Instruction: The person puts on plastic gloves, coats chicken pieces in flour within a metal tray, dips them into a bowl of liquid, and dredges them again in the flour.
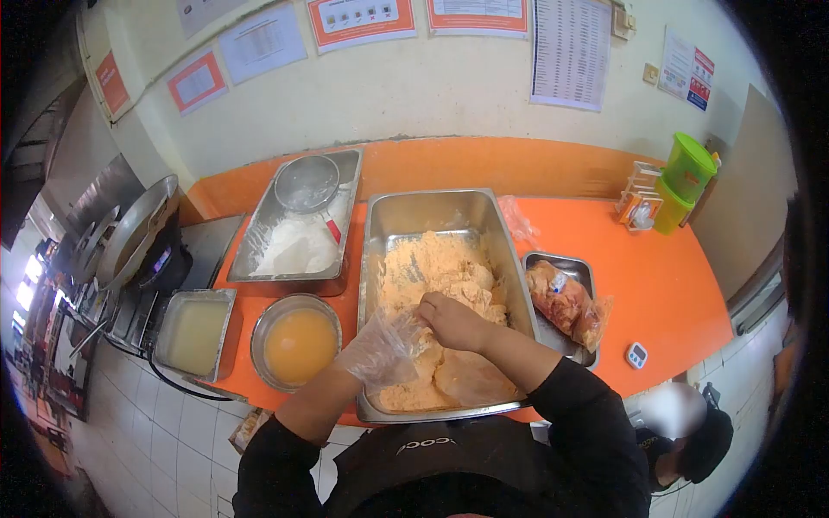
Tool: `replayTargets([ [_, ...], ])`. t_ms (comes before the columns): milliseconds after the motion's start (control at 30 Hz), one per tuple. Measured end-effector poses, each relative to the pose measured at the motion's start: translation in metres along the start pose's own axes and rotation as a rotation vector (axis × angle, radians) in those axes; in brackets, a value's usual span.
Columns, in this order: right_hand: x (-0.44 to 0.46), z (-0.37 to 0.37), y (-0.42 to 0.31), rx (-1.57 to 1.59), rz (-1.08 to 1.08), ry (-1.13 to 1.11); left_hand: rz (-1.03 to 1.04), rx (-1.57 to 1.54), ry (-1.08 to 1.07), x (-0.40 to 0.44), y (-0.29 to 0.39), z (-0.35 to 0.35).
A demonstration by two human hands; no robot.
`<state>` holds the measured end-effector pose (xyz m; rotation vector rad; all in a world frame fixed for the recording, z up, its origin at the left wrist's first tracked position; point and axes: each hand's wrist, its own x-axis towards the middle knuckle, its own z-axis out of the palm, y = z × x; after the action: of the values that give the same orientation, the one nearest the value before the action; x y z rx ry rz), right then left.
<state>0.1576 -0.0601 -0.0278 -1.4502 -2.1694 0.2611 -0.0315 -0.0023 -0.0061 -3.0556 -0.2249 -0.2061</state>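
Note:
My left hand (384,347), in a loose clear plastic glove, is over the near left part of a deep steel tray (374,224). Its fingers are mostly hidden by crinkled plastic and my other hand. My bare right hand (453,321) meets it there, fingers curled and pinched on the glove's plastic near the left fingertips. Beneath both hands lies pale orange breading flour (423,263), with lumpy coated pieces (471,281) towards the right side. A sheet of clear plastic (471,380), perhaps another glove, rests on the flour below my right wrist.
Left stand a tray of white flour (298,246) with a sieve (307,183), a bowl of orange liquid (300,345) and a pan of cloudy liquid (194,332). Right are bagged raw meat (566,298), a timer (636,355) and green containers (688,168). A person (704,445) is at lower right.

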Motion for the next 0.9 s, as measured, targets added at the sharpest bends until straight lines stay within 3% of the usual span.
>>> replayTargets([
  [33, -0.001, -0.001, 0.000, -0.034, 0.003, 0.033, -0.008, -0.039, 0.061, 0.000, -0.002, 0.004],
  [133, -0.005, -0.006, 0.002, -0.130, 0.028, 0.110, 0.042, 0.140, -0.155, 0.007, -0.004, -0.004],
  [233, -0.007, -0.006, 0.009, -0.192, 0.079, 0.139, -0.196, -0.313, -0.323, 0.020, 0.008, -0.039],
  [300, -0.008, -0.002, 0.014, -0.217, 0.100, 0.153, -0.232, -0.330, -0.307, 0.007, 0.005, -0.033],
  [433, -0.008, 0.001, 0.030, -0.362, 0.309, 0.121, -0.091, -0.090, 0.062, -0.063, -0.004, -0.007],
  [467, -0.009, -0.002, 0.032, -0.437, 0.386, 0.066, -0.141, -0.113, 0.023, -0.072, -0.004, -0.008],
  [533, -0.014, 0.005, 0.054, -0.449, 0.390, 0.005, -0.259, -0.165, -0.051, -0.087, 0.005, -0.018],
  [733, -0.015, 0.010, 0.037, -0.304, 0.297, 0.249, -0.478, -0.183, 0.042, -0.118, 0.038, -0.028],
  [900, -0.013, 0.003, 0.010, -0.125, 0.187, 0.152, -0.662, -0.077, 0.077, -0.148, 0.073, -0.030],
])
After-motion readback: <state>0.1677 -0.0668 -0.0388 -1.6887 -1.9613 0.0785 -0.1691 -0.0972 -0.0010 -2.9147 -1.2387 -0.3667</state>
